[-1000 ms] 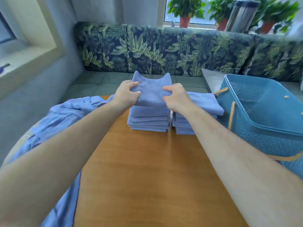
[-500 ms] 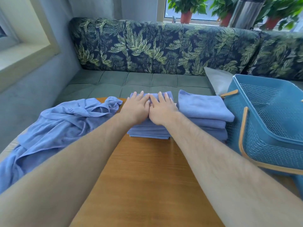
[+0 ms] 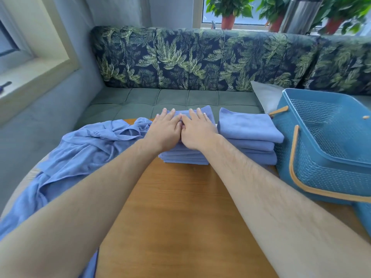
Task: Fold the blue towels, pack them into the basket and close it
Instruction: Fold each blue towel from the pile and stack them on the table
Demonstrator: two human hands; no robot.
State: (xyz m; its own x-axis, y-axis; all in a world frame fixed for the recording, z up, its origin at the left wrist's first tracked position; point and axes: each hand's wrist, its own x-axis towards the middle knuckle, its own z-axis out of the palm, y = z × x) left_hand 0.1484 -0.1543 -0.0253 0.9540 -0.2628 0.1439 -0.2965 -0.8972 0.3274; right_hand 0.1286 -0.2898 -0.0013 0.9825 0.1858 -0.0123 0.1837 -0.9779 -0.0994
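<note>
Two stacks of folded blue towels stand side by side at the far edge of the wooden table (image 3: pixel 180 207). My left hand (image 3: pixel 164 131) and my right hand (image 3: pixel 197 132) lie flat, fingers straight and side by side, pressing on top of the left stack (image 3: pixel 184 157). The right stack (image 3: pixel 249 133) is untouched beside them. Unfolded blue towels (image 3: pixel 80 155) lie in a heap on the table's left side. The teal perforated basket (image 3: pixel 325 173) with tan handles stands open at the right, touching the right stack.
A green cushioned bench (image 3: pixel 160 99) with a leaf-patterned backrest runs behind the table. A grey pillow (image 3: pixel 265 95) lies behind the basket. Potted plants (image 3: pixel 228 11) stand on the far window sill. A window ledge (image 3: pixel 30 77) is at the left.
One second ago both hands held a folded towel above the left stack. They set it down on the stack and flattened out on top of it, and stay pressing there now.
</note>
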